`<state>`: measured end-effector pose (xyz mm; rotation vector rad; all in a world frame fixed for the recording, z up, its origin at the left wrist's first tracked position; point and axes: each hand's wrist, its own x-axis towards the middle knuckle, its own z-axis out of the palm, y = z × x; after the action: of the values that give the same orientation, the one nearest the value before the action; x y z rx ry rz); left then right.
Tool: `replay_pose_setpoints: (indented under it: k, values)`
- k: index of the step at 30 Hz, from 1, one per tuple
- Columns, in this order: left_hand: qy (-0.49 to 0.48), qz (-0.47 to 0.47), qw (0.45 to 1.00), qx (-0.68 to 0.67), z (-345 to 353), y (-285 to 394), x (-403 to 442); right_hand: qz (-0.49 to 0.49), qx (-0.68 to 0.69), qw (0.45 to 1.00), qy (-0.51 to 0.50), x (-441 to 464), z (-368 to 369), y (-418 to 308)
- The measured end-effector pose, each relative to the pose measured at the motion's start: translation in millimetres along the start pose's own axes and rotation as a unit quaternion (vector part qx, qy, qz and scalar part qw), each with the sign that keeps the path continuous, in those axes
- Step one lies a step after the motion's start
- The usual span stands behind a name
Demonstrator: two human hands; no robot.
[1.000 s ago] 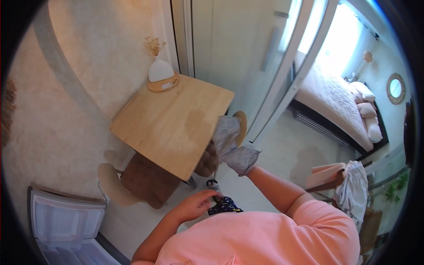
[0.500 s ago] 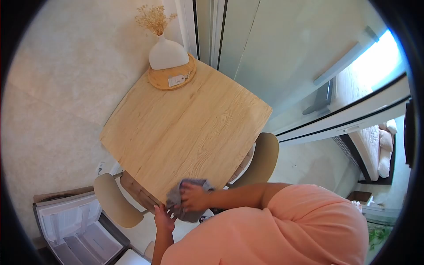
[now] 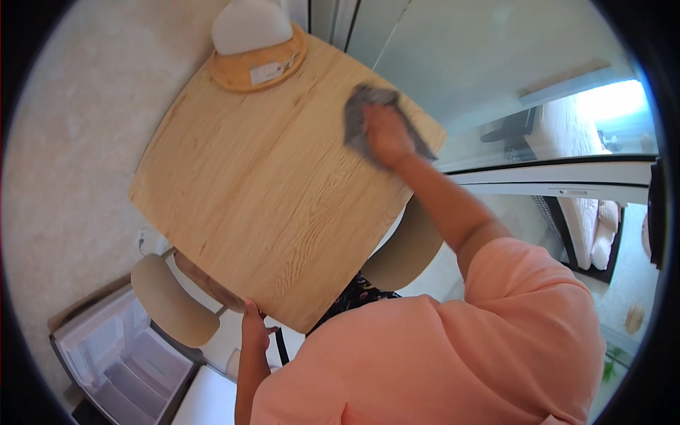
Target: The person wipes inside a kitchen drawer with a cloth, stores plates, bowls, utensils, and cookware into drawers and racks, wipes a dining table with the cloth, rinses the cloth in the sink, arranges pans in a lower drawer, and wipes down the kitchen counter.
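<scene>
My right hand point(image 3: 388, 134) presses a grey cloth point(image 3: 356, 127) down on the wooden table point(image 3: 248, 191), close to its far right edge. The hand is slightly blurred, and the cloth spreads out around it. At the near corner of the table, my left hand point(image 3: 256, 327) touches the edge with its fingers apart and no object in it. A white vase point(image 3: 251, 28) stands on a round wooden board point(image 3: 234, 73) at the table's far end, its top cut off by the view. A paper tag point(image 3: 265, 72) lies on the board.
One beige chair point(image 3: 173, 301) stands at the table's near left side, another beige chair point(image 3: 404, 248) at its right. An open-lidded bin-like container point(image 3: 127, 361) is at lower left. A glass panel point(image 3: 482, 64) runs beside the far right edge.
My right hand has carried the cloth from the near edge across the table to the far right. My left hand remains by the near corner, no longer beside the cloth. The view has shifted.
</scene>
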<state>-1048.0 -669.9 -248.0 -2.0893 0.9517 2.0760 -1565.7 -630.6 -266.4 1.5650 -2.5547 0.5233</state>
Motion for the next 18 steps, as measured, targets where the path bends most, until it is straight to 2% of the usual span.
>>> replay_pose_setpoints:
  k: [2,3,4,6,7,8,9,10,11,12,13,14,15,16,17,18]
  values:
    - [-0.017,-0.007,1.000,-0.009,-5,2,-3,-0.074,0.057,0.989,-0.113,-39,-9,-92]
    - [-0.035,-0.011,0.999,-0.008,-9,0,-1,-0.011,0.139,0.954,-0.266,-51,-23,-141]
    - [-0.054,-0.012,0.998,-0.007,-13,1,1,-0.107,0.167,0.957,-0.214,-85,-16,-176]
    - [-0.081,-0.011,0.996,-0.024,-22,2,-1,-0.236,0.148,0.921,-0.274,-132,-19,-249]
    - [-0.131,-0.011,0.990,-0.042,-28,0,1,-0.311,0.134,0.894,-0.294,-144,-17,-273]
    - [-0.181,-0.011,0.982,-0.056,-37,1,5,-0.315,0.131,0.895,-0.289,-144,-9,-286]
    - [-0.230,-0.019,0.970,-0.077,-46,4,7,-0.353,0.142,0.870,-0.315,-139,-1,-297]
    - [-0.229,-0.011,0.971,-0.075,-54,7,12,-0.387,0.153,0.843,-0.340,-135,7,-308]
    - [-0.242,-0.002,0.968,-0.061,-61,12,14,-0.407,0.115,0.846,-0.325,-111,3,-301]
    - [-0.255,0.005,0.966,-0.047,-67,18,14,-0.332,0.074,0.884,-0.321,-83,-2,-290]
    - [-0.225,0.015,0.974,-0.028,-72,24,17,-0.254,0.030,0.913,-0.318,-56,-6,-271]
    - [-0.227,0.016,0.973,-0.028,-82,27,23,-0.192,0.007,0.951,-0.241,-37,6,-232]
    - [-0.201,0.035,0.978,0.028,-91,30,33,-0.113,-0.005,0.982,-0.152,-17,4,-189]
    - [-0.174,0.055,0.980,0.082,-98,35,42,-0.033,-0.028,0.979,-0.198,7,-6,-146]
    - [-0.142,0.072,0.982,0.099,-97,54,32,-0.055,-0.049,0.996,-0.042,11,20,-79]
    - [-0.139,0.074,0.983,0.095,-100,67,33,0.021,-0.091,0.995,-0.030,19,16,-40]
